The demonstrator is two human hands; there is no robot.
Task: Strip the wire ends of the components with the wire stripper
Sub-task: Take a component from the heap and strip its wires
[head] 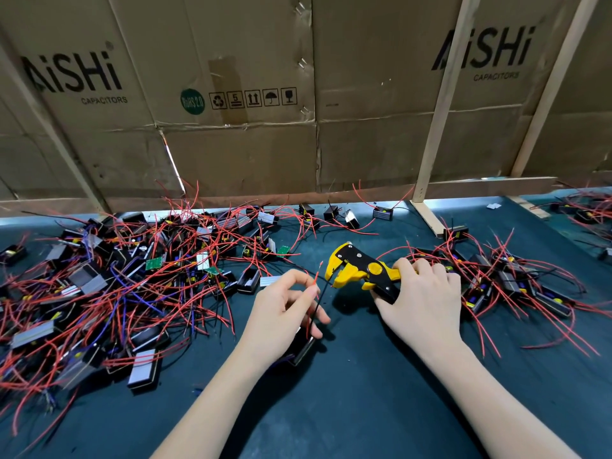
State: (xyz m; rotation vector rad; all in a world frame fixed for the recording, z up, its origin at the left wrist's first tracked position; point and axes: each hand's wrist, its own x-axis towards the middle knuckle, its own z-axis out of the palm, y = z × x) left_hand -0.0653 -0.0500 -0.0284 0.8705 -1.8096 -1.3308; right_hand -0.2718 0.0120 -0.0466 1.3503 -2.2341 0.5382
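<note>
Head view: my left hand (281, 313) pinches limp, light wires (314, 294), probably cradling their component (303, 351); my right hand (420, 299) grips the rigid wire stripper (361, 270) by its handles.

one wire stripper (361, 271), two hands, two component piles (too tangled to count), two printed cardboard boxes.

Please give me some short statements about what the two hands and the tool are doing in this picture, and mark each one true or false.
1. The right hand grips the yellow-and-black wire stripper. True.
2. The left hand pinches a thin red wire and a thin black wire. True.
3. The wire ends are already clamped inside the stripper. False: they stand just left of its open head.
4. The larger pile of red-wired black box components lies on the person's right. False: on the left.
5. The dark teal table mat is red. False.
</note>
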